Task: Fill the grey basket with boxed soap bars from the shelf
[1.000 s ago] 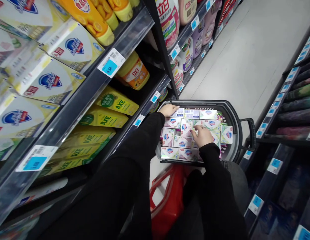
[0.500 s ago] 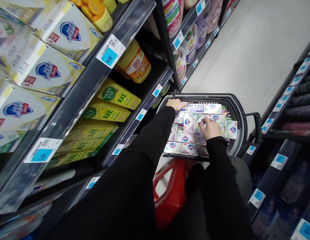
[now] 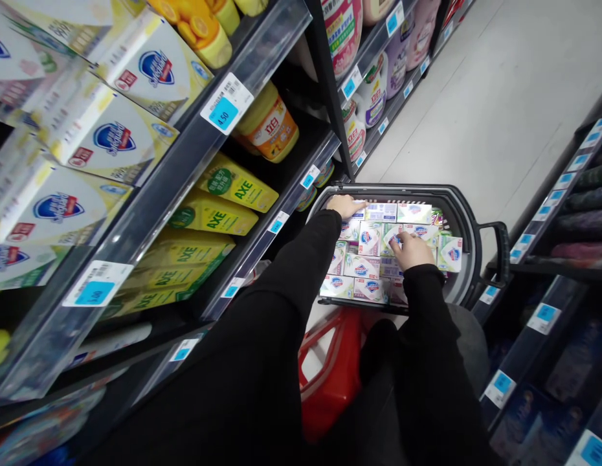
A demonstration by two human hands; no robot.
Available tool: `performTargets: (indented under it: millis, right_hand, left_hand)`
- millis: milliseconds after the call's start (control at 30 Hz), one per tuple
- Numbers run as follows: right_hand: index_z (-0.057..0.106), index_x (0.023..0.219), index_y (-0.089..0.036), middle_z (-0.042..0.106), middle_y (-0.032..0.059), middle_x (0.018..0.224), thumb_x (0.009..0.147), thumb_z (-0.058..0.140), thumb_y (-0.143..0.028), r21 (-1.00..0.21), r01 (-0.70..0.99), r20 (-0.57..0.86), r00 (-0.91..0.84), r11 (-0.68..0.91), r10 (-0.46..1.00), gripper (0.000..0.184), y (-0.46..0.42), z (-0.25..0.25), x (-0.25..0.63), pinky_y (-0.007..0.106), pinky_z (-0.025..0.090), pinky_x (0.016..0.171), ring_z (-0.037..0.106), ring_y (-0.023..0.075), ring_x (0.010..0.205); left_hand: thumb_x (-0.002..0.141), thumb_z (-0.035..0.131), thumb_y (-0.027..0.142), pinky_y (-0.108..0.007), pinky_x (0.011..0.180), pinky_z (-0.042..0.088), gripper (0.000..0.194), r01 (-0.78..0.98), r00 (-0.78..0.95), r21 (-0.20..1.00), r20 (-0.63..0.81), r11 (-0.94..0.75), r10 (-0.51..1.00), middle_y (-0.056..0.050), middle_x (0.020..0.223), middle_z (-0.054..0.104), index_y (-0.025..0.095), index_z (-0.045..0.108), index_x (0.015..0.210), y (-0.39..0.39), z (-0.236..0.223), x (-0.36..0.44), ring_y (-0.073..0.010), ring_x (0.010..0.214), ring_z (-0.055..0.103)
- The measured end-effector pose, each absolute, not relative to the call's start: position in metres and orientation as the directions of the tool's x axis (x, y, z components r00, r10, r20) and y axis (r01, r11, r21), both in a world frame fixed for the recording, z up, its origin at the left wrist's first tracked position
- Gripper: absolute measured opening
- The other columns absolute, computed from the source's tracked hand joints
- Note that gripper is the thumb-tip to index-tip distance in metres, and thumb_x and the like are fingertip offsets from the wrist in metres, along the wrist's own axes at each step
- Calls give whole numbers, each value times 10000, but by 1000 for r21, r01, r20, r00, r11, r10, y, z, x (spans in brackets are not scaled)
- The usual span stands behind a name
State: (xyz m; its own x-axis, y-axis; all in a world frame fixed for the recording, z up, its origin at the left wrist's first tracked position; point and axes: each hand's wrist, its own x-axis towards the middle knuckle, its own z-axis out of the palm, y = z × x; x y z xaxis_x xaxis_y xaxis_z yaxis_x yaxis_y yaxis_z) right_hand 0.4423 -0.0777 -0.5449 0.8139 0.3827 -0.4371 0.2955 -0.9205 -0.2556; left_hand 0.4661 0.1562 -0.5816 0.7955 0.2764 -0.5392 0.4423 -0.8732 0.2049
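Observation:
A dark grey shopping basket (image 3: 408,188) holds rows of small white soap boxes (image 3: 362,266) with blue shield logos and green or pink trim. At its far left corner, my left hand (image 3: 344,206) has its fingers closed over the end of a soap box (image 3: 358,214) in the back row; part of the grip is hidden. Near the middle of the rows, my right hand (image 3: 413,251) pinches the edge of a green-trimmed soap box (image 3: 391,234). Its lower fingers cover neighbouring boxes. Another soap box (image 3: 449,253) lies at the right end of the rows.
Left shelves hold larger Safeguard packs (image 3: 114,137), yellow AXE bottles (image 3: 233,188) and a yellow tub (image 3: 269,126). A red plastic stool or basket (image 3: 333,382) is below, between my arms. The basket's handle (image 3: 500,252) sticks out towards the right shelf (image 3: 538,317).
The view has shifted, so the basket appears farther right. My right hand has moved slightly right across the boxes, uncovering more of the green-trimmed one. My left hand stays at the basket's far left corner.

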Motion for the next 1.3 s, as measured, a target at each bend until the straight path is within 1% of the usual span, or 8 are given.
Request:
performTargets:
  millis: [233,400,533,633,700,867,1000,1300]
  right_hand:
    - [670,1161,-132,690,190,1087,943,494,-319,-272,346,-424,795,-898,434,337,-67,-552,438,374,463,825,647,297,997]
    - [605,1274,-69,632,236,1236,950,456,-303,-336,358,-360,806,-871,470,427,-56,-564,433,411,460,914,613,330,1091]
    - [481,1405,-47,514,263,1417,953,422,-295,-411,341,-297,827,-845,478,520,-51,-578,427,457,427,997,566,343,1187]
    - [396,1471,-39,385,249,1538,956,389,-287,-472,371,-259,809,-800,528,571,-49,-592,423,472,393,1055,478,345,1311]
    - [372,1487,-37,360,235,1559,961,359,-282,-499,382,-247,798,-778,550,581,-48,-602,424,469,388,1069,457,338,1336]
    - [429,1448,-62,475,222,1480,938,362,-233,-505,448,-179,781,-737,598,542,-41,-620,438,482,359,1085,453,316,1335]
    - [500,1388,-74,578,203,1373,925,421,-241,-466,486,-203,754,-739,624,498,-38,-623,450,483,340,1070,499,330,1245]
    - [523,1369,-99,586,189,1356,938,432,-269,-407,473,-294,742,-781,603,472,-39,-607,445,466,340,1028,481,331,1198]
  left_hand:
    - [915,354,713,-353,1011,441,762,377,829,204,-510,-904,230,-198,1203,698,88,719,1151,159,-586,462,-334,1178,626]
    - [910,349,724,-362,1008,446,780,375,832,221,-509,-900,221,-207,1202,696,78,717,1146,163,-589,462,-344,1179,623]
    - [942,335,676,-353,1042,422,726,360,831,248,-523,-900,189,-181,1270,671,110,690,1225,166,-590,461,-322,1220,599]
    - [972,323,619,-362,1076,393,654,323,851,267,-502,-908,155,-143,1314,655,162,640,1317,168,-591,459,-300,1253,575]
    - [973,333,609,-366,1066,402,632,307,857,269,-495,-913,142,-134,1296,667,175,638,1316,170,-591,458,-297,1240,582]
    - [971,340,605,-369,1022,432,628,275,874,273,-471,-922,121,-149,1235,693,151,662,1262,172,-596,457,-311,1185,612]
    - [978,336,593,-378,1018,431,621,237,894,280,-439,-930,96,-160,1213,698,137,666,1243,173,-599,457,-314,1169,617]
    - [1014,300,514,-381,1054,380,585,166,898,242,-437,-956,45,-194,1213,679,85,627,1239,170,-596,455,-281,1153,612]
